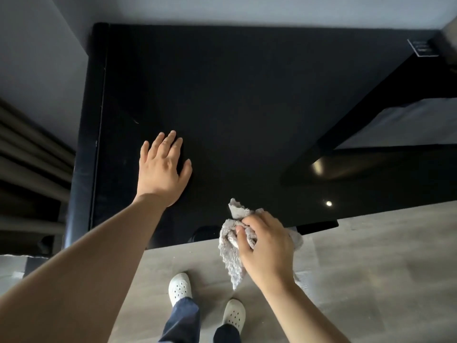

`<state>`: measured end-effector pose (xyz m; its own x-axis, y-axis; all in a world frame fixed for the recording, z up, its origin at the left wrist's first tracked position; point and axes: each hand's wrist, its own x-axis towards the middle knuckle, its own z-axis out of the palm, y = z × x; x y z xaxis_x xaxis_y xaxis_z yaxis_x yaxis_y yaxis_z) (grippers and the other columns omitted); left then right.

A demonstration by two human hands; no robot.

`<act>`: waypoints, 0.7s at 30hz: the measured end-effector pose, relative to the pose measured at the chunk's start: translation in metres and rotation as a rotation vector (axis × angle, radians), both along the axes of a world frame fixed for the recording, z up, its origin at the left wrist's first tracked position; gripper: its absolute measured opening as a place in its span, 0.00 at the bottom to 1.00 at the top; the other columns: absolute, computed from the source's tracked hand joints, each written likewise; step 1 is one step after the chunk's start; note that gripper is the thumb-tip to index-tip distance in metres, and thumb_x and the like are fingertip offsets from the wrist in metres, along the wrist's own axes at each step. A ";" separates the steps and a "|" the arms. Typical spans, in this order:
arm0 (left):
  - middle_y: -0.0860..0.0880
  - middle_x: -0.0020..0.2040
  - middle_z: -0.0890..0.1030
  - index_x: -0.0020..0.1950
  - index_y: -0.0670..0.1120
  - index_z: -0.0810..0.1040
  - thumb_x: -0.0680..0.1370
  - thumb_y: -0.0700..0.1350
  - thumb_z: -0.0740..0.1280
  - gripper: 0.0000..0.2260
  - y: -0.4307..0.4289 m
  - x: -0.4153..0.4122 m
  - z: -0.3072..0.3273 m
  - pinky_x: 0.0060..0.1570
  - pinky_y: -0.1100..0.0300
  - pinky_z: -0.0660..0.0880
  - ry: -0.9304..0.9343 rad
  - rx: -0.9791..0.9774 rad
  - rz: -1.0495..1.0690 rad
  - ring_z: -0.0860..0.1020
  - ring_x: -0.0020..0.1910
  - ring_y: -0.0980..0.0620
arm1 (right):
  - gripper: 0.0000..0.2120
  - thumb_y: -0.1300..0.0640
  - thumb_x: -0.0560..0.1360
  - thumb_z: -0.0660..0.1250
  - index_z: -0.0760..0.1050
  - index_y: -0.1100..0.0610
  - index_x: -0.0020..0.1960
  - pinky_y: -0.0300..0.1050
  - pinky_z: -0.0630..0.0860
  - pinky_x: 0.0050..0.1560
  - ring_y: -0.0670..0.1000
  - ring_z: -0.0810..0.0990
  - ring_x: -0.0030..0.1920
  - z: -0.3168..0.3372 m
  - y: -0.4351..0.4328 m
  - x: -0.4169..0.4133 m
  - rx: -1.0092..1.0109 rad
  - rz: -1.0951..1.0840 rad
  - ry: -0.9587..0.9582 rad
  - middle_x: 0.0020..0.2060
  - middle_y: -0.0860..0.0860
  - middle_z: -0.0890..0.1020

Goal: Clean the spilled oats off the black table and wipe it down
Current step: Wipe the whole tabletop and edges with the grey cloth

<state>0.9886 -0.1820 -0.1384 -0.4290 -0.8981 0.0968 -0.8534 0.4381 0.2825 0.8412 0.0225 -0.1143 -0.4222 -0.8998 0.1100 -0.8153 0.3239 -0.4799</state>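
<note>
Now, starting on the left, the left hand is lying flat on the table, fingers straight and spread, holding nothing, pressing down not far in from the left edge. That edge is dropping off beside a wall, with dark slats running below it, so a sweep that way is looking cramped. Just beyond the fingertips a tiny pale fleck is showing on the top. Whether it is an oat I cannot tell, and no other oats are showing on the black surface.

Moving right, the cloth is sitting bunched at the near edge, one corner poking up over the tabletop and the rest hanging past the edge over the floor. Whether it is touching the top, I cannot tell. It is looking soft, light and floppy, fluffy enough to catch crumbs, and likely to trail unless gathered into a pad, so the bunched middle is the place to be holding it. The right hand is doing just that, fingers curled round the wad, thumb pinching in.

Further right the top is gleaming, hard and slick, throwing back lamp reflections, so the cloth should be gliding easily there. Open room is stretching far and right, up to a small label at the far right corner. The near edge is the one to be watching: anything pushed over it is landing on the floor by the shoes.
</note>
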 end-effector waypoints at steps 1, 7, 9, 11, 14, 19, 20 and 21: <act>0.46 0.75 0.63 0.73 0.44 0.66 0.80 0.53 0.58 0.24 0.000 0.000 0.001 0.75 0.46 0.49 -0.008 0.003 0.003 0.57 0.76 0.46 | 0.06 0.49 0.72 0.63 0.76 0.49 0.39 0.31 0.65 0.32 0.43 0.73 0.35 0.002 0.005 0.004 0.022 0.012 -0.051 0.37 0.43 0.76; 0.43 0.72 0.68 0.69 0.42 0.72 0.77 0.56 0.55 0.26 0.000 0.004 0.011 0.73 0.43 0.54 0.024 0.048 -0.006 0.62 0.73 0.43 | 0.03 0.50 0.73 0.68 0.78 0.47 0.41 0.27 0.66 0.30 0.41 0.74 0.33 0.025 -0.003 -0.002 0.043 -0.026 -0.124 0.36 0.41 0.75; 0.44 0.70 0.71 0.66 0.42 0.74 0.78 0.55 0.57 0.23 -0.001 0.011 0.015 0.73 0.44 0.55 0.064 0.065 -0.022 0.65 0.72 0.44 | 0.02 0.53 0.73 0.69 0.79 0.50 0.42 0.28 0.67 0.31 0.42 0.75 0.34 0.039 -0.029 -0.010 -0.020 -0.053 -0.109 0.36 0.42 0.76; 0.46 0.67 0.75 0.64 0.43 0.76 0.78 0.55 0.56 0.23 -0.008 0.020 0.020 0.72 0.46 0.57 0.086 0.048 -0.056 0.68 0.69 0.46 | 0.03 0.53 0.74 0.69 0.80 0.51 0.43 0.28 0.67 0.32 0.43 0.76 0.36 0.053 -0.058 -0.013 -0.052 -0.093 -0.105 0.37 0.42 0.77; 0.46 0.68 0.73 0.67 0.43 0.74 0.78 0.55 0.55 0.24 -0.026 0.032 0.028 0.72 0.47 0.56 0.073 0.040 -0.075 0.67 0.70 0.46 | 0.03 0.52 0.74 0.69 0.79 0.50 0.43 0.28 0.65 0.32 0.43 0.76 0.37 0.062 -0.093 -0.015 -0.080 -0.111 -0.093 0.38 0.43 0.78; 0.45 0.79 0.49 0.78 0.43 0.52 0.80 0.56 0.56 0.31 -0.065 0.035 0.022 0.76 0.51 0.43 -0.051 0.169 -0.038 0.46 0.77 0.47 | 0.04 0.53 0.75 0.68 0.80 0.52 0.44 0.37 0.73 0.35 0.44 0.77 0.38 0.060 -0.140 -0.017 -0.131 -0.107 -0.157 0.39 0.44 0.78; 0.46 0.79 0.47 0.78 0.42 0.50 0.80 0.56 0.55 0.31 -0.073 0.034 0.020 0.75 0.53 0.41 -0.055 0.172 -0.046 0.43 0.77 0.48 | 0.04 0.53 0.75 0.68 0.80 0.52 0.44 0.39 0.73 0.36 0.44 0.77 0.38 0.059 -0.151 -0.018 -0.143 -0.109 -0.167 0.39 0.44 0.78; 0.46 0.79 0.46 0.78 0.42 0.49 0.81 0.56 0.55 0.31 -0.081 0.032 0.017 0.75 0.54 0.40 -0.048 0.169 -0.063 0.42 0.77 0.49 | 0.04 0.53 0.75 0.68 0.79 0.52 0.44 0.39 0.73 0.36 0.44 0.77 0.38 0.058 -0.163 -0.020 -0.151 -0.107 -0.168 0.39 0.44 0.78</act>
